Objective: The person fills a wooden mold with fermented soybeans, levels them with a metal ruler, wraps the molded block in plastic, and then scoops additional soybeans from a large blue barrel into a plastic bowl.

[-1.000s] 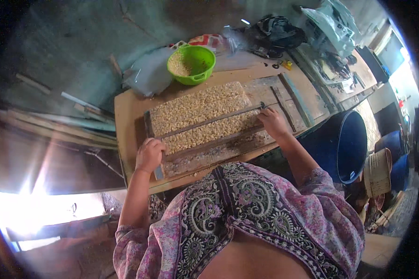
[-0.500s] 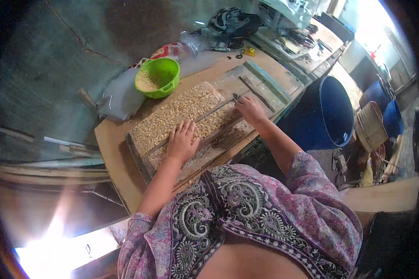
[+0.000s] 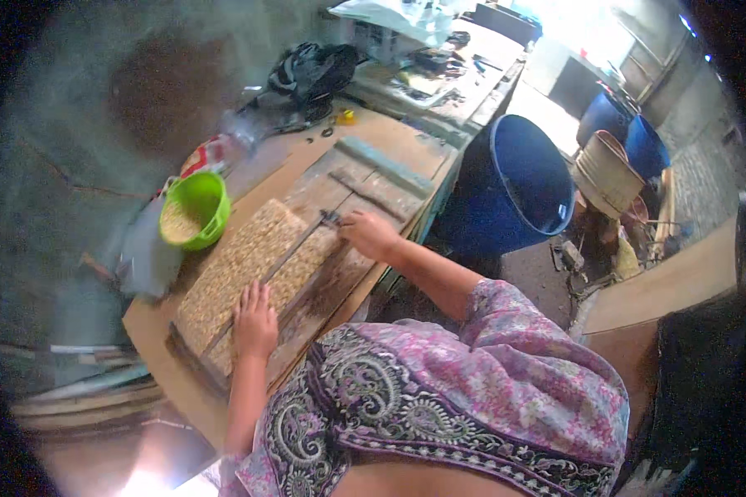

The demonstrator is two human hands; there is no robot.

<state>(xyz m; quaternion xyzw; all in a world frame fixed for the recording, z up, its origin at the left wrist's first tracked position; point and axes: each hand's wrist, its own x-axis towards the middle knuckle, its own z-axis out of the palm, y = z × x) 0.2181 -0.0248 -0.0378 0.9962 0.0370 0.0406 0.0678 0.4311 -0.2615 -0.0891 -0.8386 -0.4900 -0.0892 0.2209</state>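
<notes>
A flat slab of pale, nut-like pieces lies on a worn wooden board, pressed into an even layer. Along it runs a thin dark strip, dividing a wide far part from a narrower near part. My left hand rests on the near part, its fingers stretched toward the strip. At the slab's right end, my right hand has its fingers curled against a small dark tool. Its exact kind is too blurred to tell, and the fingers partly hide it.
A green basket with loose pale pieces stands beyond the slab. Wooden bars lie at the board's right end. A large blue barrel stands right of the table. Dark bags and a cluttered second table are farther back.
The view has swung right, so the table and both hands appear farther left and lower. Relative to the slab, my hands stay in nearly the same places.
</notes>
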